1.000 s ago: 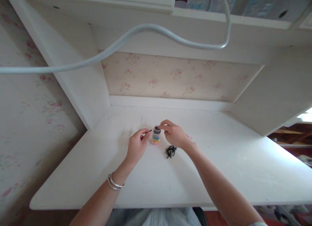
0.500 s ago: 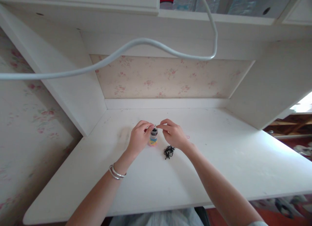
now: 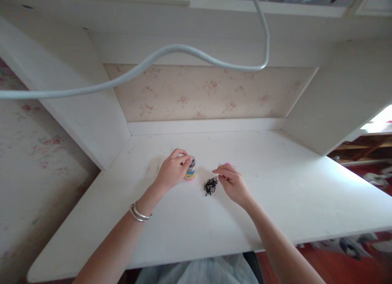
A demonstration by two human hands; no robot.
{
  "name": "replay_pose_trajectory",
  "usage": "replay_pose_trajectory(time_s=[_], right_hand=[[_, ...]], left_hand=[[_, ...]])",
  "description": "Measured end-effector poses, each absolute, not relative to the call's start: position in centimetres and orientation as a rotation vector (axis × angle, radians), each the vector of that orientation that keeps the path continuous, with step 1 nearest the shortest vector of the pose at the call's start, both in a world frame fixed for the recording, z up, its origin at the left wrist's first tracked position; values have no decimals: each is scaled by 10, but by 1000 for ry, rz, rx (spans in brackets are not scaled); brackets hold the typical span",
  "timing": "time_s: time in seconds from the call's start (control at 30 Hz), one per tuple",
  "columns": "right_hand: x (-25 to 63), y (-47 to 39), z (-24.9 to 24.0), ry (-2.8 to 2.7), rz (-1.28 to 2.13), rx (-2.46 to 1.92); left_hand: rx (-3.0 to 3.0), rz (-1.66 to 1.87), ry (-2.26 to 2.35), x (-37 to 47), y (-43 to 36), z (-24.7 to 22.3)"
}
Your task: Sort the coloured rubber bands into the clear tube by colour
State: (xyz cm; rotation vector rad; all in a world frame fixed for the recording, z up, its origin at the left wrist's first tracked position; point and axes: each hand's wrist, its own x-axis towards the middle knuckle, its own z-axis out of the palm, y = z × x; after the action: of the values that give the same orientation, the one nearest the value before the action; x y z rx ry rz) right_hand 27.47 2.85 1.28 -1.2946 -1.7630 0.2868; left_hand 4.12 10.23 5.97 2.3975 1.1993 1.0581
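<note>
A small clear jar (image 3: pixel 190 173) stands upright on the white table, with bands of yellow, blue and pink inside and black stuff near its mouth. My left hand (image 3: pixel 173 169) is closed around the jar's upper part, thumb near the rim. Right of the jar lies a loose heap of small black hair ties (image 3: pixel 210 186). Just beside the heap hovers my right hand (image 3: pixel 232 181), fingers stretched out with a gap between forefinger and thumb, and I see nothing held there. Behind it a bright pink piece (image 3: pixel 228 164) partly shows; its kind is unclear.
The white tabletop (image 3: pixel 275 186) is closed in by cabinet panels at both sides and a floral-papered back wall (image 3: pixel 211 94). A thick pale cable (image 3: pixel 177 50) crosses in front of the view. Above runs a shelf (image 3: pixel 269 8) holding clear plastic items.
My right hand has moved away from the jar's mouth, right and down toward the black heap. My left hand stays at the jar. The view has tilted slightly downward.
</note>
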Motion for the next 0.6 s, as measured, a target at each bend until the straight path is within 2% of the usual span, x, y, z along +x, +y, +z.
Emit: replay_pose_trajectory(time_s=[0.23, 0.37, 0.6], right_hand=[[291, 22, -27, -1866, 242, -1695], [286, 24, -31, -1919, 125, -1721], [282, 20, -27, -1917, 142, -1719]], left_hand=[[2568, 952, 1307, 37, 99, 58], [2632, 868, 1313, 37, 98, 61], [2646, 721, 1153, 33, 104, 69]])
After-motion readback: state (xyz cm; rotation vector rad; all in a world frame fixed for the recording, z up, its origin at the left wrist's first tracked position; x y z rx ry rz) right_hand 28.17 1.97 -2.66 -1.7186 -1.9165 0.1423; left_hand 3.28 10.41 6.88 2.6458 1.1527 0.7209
